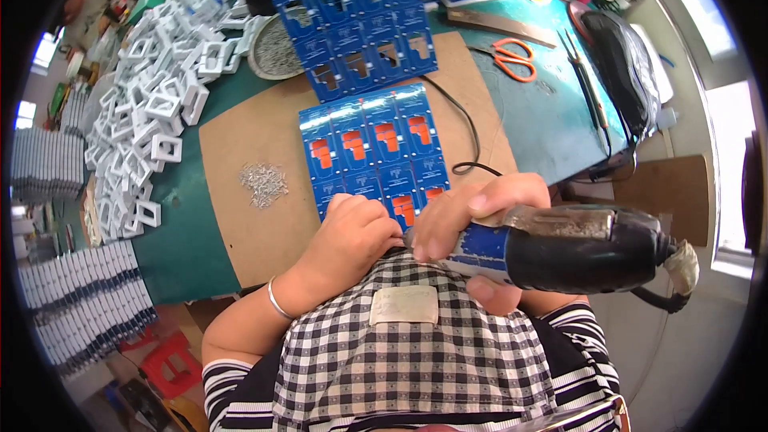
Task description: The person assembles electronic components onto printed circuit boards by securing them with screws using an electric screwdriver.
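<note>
My right hand (480,212) is wrapped round a blue and black electric screwdriver (584,248), held almost level with its front end pointing left. Close to that end, my left hand (348,232) is closed, fingers bent and pressed together at the near edge of a blue panel (370,170). Whatever lies between those fingertips is hidden, and so is the screwdriver's tip. Rows of cut-outs run across the panel, several showing orange parts. It lies on a brown board (264,248). Left of it sits a small heap of silvery screws (264,184).
White square frames (164,104) are piled at the left. Beyond the panel stands another blue panel (360,28) with open cut-outs, near a round dish (276,48). Orange-handled scissors (514,60) and a soldering iron (588,84) lie right. A black cable (468,116) crosses the board.
</note>
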`<state>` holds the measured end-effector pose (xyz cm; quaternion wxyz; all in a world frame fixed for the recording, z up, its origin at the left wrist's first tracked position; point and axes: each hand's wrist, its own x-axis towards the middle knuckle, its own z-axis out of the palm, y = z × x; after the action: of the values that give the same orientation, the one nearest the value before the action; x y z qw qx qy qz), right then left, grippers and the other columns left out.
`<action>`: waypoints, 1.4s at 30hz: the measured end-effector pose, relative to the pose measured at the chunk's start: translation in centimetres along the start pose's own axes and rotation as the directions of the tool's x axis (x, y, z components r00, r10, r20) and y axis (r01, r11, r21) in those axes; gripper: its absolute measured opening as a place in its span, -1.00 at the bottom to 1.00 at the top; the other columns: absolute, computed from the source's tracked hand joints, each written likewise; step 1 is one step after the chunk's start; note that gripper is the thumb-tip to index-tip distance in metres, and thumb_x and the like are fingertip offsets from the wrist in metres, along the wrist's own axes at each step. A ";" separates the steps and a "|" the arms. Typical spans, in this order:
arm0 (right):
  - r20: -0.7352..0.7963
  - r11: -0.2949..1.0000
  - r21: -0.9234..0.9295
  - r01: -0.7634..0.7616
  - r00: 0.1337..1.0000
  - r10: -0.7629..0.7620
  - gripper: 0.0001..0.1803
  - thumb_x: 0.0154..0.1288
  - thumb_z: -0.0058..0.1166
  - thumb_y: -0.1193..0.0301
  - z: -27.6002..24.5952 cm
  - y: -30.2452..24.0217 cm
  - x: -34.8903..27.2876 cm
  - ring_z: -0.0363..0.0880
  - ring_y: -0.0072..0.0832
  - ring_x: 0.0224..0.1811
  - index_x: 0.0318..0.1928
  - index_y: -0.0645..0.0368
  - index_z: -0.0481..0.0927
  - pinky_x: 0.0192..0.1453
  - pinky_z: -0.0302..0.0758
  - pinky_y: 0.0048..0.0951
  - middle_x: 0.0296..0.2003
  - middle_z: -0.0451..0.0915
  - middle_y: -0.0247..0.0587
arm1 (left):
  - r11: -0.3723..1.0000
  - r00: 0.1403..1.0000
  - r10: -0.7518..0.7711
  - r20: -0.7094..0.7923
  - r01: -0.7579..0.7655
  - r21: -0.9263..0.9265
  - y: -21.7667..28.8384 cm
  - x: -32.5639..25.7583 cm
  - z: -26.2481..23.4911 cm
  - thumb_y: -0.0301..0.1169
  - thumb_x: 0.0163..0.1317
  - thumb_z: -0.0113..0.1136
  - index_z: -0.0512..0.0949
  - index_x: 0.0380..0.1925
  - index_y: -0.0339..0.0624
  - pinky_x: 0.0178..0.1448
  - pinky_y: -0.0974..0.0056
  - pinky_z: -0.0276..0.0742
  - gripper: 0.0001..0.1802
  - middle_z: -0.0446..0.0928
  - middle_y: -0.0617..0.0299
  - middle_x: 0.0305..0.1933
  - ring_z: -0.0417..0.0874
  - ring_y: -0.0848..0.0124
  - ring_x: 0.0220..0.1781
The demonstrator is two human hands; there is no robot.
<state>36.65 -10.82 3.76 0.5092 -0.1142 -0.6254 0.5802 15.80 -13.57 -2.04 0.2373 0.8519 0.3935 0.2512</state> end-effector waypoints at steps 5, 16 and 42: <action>0.056 0.974 0.065 0.217 0.974 -0.221 -0.36 -0.02 0.30 0.55 0.8 1.7 0.7 0.59 -0.34 -0.41 0.07 0.34 0.27 -0.30 0.59 -0.37 -0.37 0.56 0.03 | 0.999 0.999 0.033 -0.029 -0.033 -0.019 -0.5 0.2 0.7 -0.36 0.04 0.31 0.54 -0.38 -0.04 -0.06 0.18 0.29 -0.85 0.44 0.27 -0.36 0.47 0.27 -0.21; 0.078 0.997 0.062 0.045 0.996 -0.050 -0.38 -0.01 0.37 0.47 1.7 2.3 1.3 0.60 -0.31 -0.39 0.02 0.21 0.28 -0.33 0.58 -0.33 -0.38 0.57 -0.01 | 0.936 0.944 -0.068 -0.323 0.173 0.308 -5.8 -2.9 -5.4 -0.38 0.04 0.33 0.63 -0.34 -0.05 -0.04 0.17 0.37 -0.85 0.55 0.31 -0.33 0.54 0.29 -0.19; -0.227 0.973 0.170 0.158 0.967 -0.117 -0.34 0.16 0.28 0.35 -2.7 -2.3 -1.0 0.60 -0.22 -0.33 0.14 0.14 0.13 -0.22 0.59 -0.21 -0.38 0.51 -0.04 | 0.636 0.996 -0.093 0.017 0.046 0.770 -8.0 -0.7 -8.3 -0.48 -0.04 0.29 0.56 -0.49 -0.11 -0.16 0.16 0.33 -0.91 0.48 0.23 -0.48 0.47 0.25 -0.34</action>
<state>40.19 -10.56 4.66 0.6217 -0.0843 -0.5155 0.5836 5.88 -7.82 -0.69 -0.1268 0.8629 0.4885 0.0273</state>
